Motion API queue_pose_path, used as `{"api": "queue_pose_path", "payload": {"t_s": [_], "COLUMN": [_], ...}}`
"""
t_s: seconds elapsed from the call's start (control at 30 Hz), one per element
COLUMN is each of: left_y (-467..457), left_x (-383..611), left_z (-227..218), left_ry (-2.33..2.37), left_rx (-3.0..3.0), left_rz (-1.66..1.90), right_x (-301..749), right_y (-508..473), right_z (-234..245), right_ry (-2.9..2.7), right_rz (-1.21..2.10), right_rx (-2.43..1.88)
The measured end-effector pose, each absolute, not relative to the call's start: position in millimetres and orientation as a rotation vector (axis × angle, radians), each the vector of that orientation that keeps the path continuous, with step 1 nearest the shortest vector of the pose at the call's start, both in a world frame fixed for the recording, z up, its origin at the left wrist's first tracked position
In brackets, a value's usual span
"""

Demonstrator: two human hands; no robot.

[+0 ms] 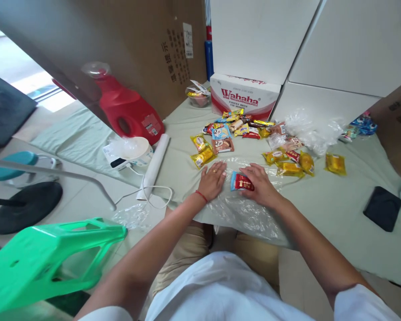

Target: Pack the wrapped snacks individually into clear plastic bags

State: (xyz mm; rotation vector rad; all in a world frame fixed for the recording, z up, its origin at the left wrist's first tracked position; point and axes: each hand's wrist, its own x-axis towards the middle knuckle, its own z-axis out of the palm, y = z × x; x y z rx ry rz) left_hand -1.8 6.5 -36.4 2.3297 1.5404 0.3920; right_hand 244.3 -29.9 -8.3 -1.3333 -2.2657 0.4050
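Note:
My left hand (213, 182) lies flat, palm down, on a clear plastic bag (243, 214) spread over the cloth near the front edge. My right hand (261, 186) curves over a small red snack packet (243, 182) lying on that bag, its fingers and thumb around the packet's right end. A light blue edge, perhaps of another wrapper, shows at the packet's left. Just beyond my left hand are yellow-wrapped snacks (203, 157) and a brown wrapped snack (223, 145). More yellow packets (290, 169) sit beyond my right hand.
Mixed sweets (239, 126) lie before a Wahaha box (243, 99). Crumpled clear plastic (312, 129) is at the right, with a black flat object (383, 208) farther out. At left are a red jug (130, 109), a white roll (153, 167), a paper tub (138, 151) and a green stool (60, 254).

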Motion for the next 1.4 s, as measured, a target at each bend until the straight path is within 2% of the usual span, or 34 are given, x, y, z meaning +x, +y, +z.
{"api": "queue_pose_path", "payload": {"t_s": [0.17,0.33,0.5,0.73,0.9,1.03,1.17,1.4], "left_y": [16.9,-13.6,-53.9,-64.0,-75.1,-80.5,-79.8,-79.0], "left_x": [-17.8,-35.3,-53.1,-76.2,-85.0,-86.4,-85.1,-84.8], "left_z": [-29.9,-15.5,-15.8,-33.6,-38.8,-39.5,-39.0,-39.0], "left_ry": [1.460,1.275,0.622,0.631,0.645,0.720,0.785,0.739], "left_rx": [2.283,2.510,2.741,2.732,2.772,2.738,2.695,2.667], "left_rz": [0.581,0.849,0.502,0.255,0.249,0.319,0.380,0.402], "right_x": [272.6,279.5,274.6,274.8,262.7,274.3,282.0,247.9], "right_y": [-84.3,-165.0,-199.5,-132.6,-81.2,-72.2,-64.5,-33.6], "right_z": [35.1,15.9,-16.6,-5.9,-16.3,-16.6,4.4,10.2], "right_ry": [-2.079,-2.183,-2.244,-2.036,-2.129,-2.050,-2.020,-2.297], "right_rz": [0.371,0.488,0.484,0.298,0.406,0.481,0.468,0.450], "right_rx": [-1.352,-1.318,-1.374,-1.599,-1.739,-1.669,-1.562,-1.517]}}
